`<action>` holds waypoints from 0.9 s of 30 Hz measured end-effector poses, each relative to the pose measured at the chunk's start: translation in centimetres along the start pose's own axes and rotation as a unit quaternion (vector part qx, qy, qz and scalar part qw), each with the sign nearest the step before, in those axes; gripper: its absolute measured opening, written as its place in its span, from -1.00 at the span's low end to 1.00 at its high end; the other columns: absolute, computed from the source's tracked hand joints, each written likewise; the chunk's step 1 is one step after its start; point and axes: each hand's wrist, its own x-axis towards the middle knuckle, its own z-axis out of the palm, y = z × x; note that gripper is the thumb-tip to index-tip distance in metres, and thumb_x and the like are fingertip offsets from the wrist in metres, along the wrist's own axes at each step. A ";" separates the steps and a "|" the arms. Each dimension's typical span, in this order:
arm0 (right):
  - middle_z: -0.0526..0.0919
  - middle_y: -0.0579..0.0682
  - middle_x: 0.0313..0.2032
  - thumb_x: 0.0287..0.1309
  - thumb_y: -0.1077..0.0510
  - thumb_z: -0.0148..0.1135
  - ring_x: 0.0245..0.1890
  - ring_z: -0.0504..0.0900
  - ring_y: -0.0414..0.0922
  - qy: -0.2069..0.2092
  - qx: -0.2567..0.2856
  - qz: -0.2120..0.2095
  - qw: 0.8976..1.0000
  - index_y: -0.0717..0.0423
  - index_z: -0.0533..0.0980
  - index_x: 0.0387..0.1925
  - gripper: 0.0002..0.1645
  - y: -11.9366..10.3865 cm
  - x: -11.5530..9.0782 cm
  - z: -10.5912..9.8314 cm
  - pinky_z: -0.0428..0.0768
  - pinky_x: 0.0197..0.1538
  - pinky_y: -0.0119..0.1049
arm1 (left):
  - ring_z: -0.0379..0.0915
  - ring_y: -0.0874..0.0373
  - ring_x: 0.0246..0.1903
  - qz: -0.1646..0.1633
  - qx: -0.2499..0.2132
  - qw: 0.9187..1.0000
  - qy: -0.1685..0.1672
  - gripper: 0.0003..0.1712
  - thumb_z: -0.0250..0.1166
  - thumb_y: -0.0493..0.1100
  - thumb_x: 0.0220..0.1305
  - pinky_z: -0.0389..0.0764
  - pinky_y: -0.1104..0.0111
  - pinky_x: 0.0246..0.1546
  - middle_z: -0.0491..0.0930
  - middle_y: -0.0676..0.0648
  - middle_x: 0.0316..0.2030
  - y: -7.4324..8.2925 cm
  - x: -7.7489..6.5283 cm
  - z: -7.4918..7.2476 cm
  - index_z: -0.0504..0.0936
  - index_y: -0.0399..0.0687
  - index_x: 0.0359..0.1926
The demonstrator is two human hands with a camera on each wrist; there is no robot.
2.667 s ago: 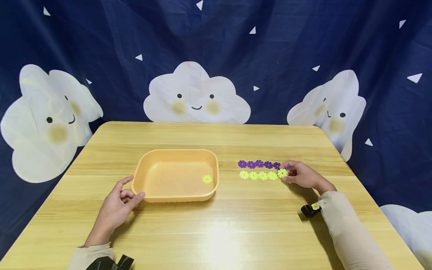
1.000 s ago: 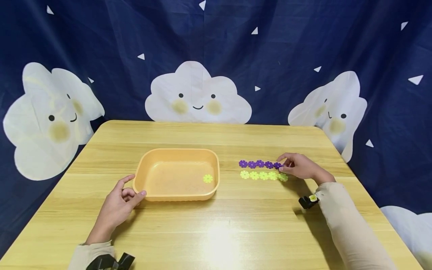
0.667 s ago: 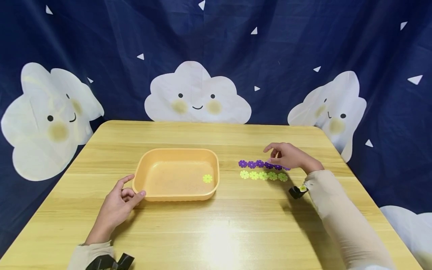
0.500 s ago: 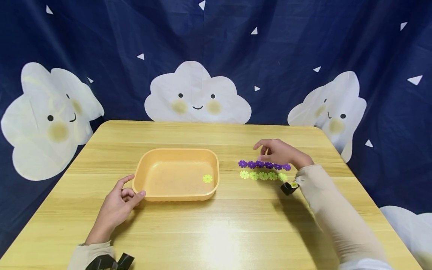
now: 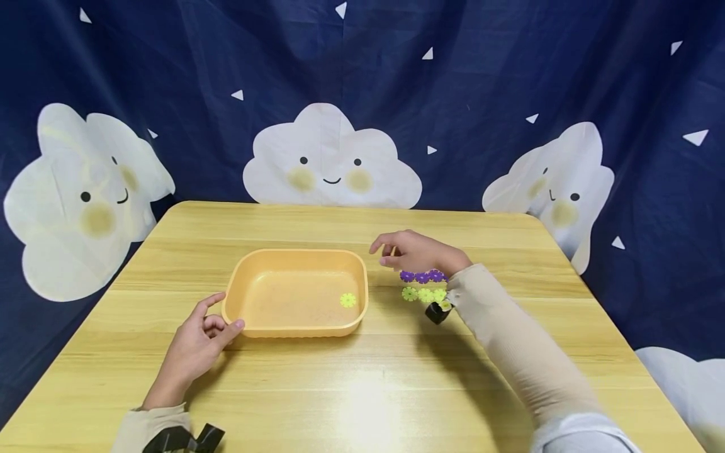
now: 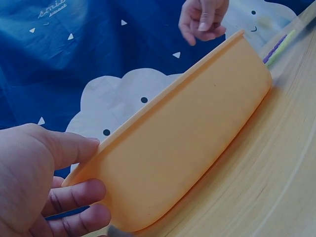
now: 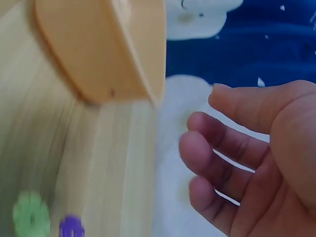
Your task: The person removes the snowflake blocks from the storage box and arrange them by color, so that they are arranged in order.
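Observation:
An orange plastic basin (image 5: pixel 294 332) stands on the table, with one yellow-green flower-shaped piece (image 5: pixel 348 300) inside near its right wall. At the basin's left end, my left hand (image 5: pixel 195 349) grips the rim; in the left wrist view the thumb lies over the edge and the other fingers are against the outside. My right hand (image 5: pixel 416 250) is in the air just right of the basin, fingers loosely bent, and the right wrist view shows nothing between them. Below it lie a row of purple flower pieces (image 5: pixel 421 277) and a row of yellow-green ones (image 5: pixel 425 294), their right ends hidden by the right arm.
The wooden table (image 5: pixel 317 396) reaches back to a dark blue curtain (image 5: pixel 374 75) printed with white clouds. Each wrist carries a black camera mount. The right sleeve (image 5: pixel 510 340) crosses over the table's right half.
My right hand has released a purple piece at the right end of the purple row, lifted off, and moved left toward the basin. The left hand stays on the rim.

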 end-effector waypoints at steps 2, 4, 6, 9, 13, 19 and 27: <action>0.62 0.08 -0.26 0.38 0.28 0.07 -0.41 0.62 -0.09 -0.012 0.012 -0.009 1.000 0.20 0.48 0.10 -0.70 -0.7 0.8 0.4 0.57 -0.22 -0.28 | 0.37 0.24 -0.56 0.000 0.001 1.000 0.000 -0.19 0.29 0.00 0.33 0.39 0.40 -0.47 0.56 -0.03 -0.48 0.0 0.0 0.0 0.13 -0.30 0.39; 0.62 0.11 -0.31 0.40 0.28 0.03 -0.42 0.62 -0.05 -0.026 0.020 -0.015 0.999 0.21 0.47 0.10 -0.70 -1.3 1.7 0.9 0.56 -0.26 -0.31 | 0.37 0.24 -0.57 0.001 0.002 1.000 0.000 -0.18 0.29 0.00 0.33 0.38 0.40 -0.47 0.56 -0.04 -0.48 0.0 0.0 0.0 0.13 -0.30 0.39; 0.61 0.15 -0.32 0.41 0.29 0.01 -0.40 0.63 -0.01 -0.041 0.021 -0.020 0.999 0.21 0.46 0.11 -0.71 -1.9 2.4 1.4 0.54 -0.24 -0.33 | 0.37 0.25 -0.57 0.001 0.004 1.000 0.000 -0.19 0.29 0.00 0.33 0.38 0.40 -0.47 0.56 -0.04 -0.48 -0.1 0.0 0.0 0.14 -0.30 0.39; 0.58 0.18 -0.33 0.43 0.29 -0.04 -0.37 0.64 0.04 -0.069 0.022 -0.020 0.997 0.21 0.46 0.07 -0.74 -2.7 3.4 2.1 0.54 -0.21 -0.36 | 0.36 0.25 -0.57 0.002 0.004 1.000 -0.001 -0.19 0.29 -0.01 0.33 0.37 0.40 -0.47 0.56 -0.05 -0.48 0.0 0.0 0.0 0.13 -0.31 0.39; 0.45 0.09 -0.38 0.44 0.34 -0.15 -0.32 0.64 0.04 -0.108 0.049 0.007 0.993 0.24 0.41 0.02 -0.76 -3.9 4.6 3.1 0.57 -0.13 -0.32 | 0.36 0.26 -0.56 -0.001 0.003 1.000 -0.004 -0.18 0.29 -0.02 0.32 0.37 0.41 -0.46 0.56 -0.02 -0.48 0.0 0.0 0.0 0.12 -0.31 0.40; 0.33 -0.02 -0.42 0.41 0.38 -0.24 -0.41 0.55 -0.05 -0.177 0.079 0.083 0.978 0.26 0.31 0.13 -0.67 -5.6 6.5 4.3 0.50 -0.31 -0.35 | 0.36 0.28 -0.55 -0.001 0.000 1.000 -0.003 -0.17 0.30 -0.05 0.32 0.37 0.42 -0.45 0.55 0.01 -0.48 0.0 0.1 -0.1 0.11 -0.32 0.40; 0.57 0.04 -0.18 0.49 0.11 -0.16 -0.43 0.59 -0.08 -0.236 -0.024 0.132 0.962 0.02 0.32 0.21 -0.66 -7.0 8.2 5.7 0.58 -0.28 -0.26 | 0.37 0.25 -0.56 0.007 0.001 1.000 -0.001 -0.19 0.29 -0.02 0.33 0.39 0.41 -0.47 0.56 -0.02 -0.48 0.0 -0.1 -0.1 0.14 -0.31 0.39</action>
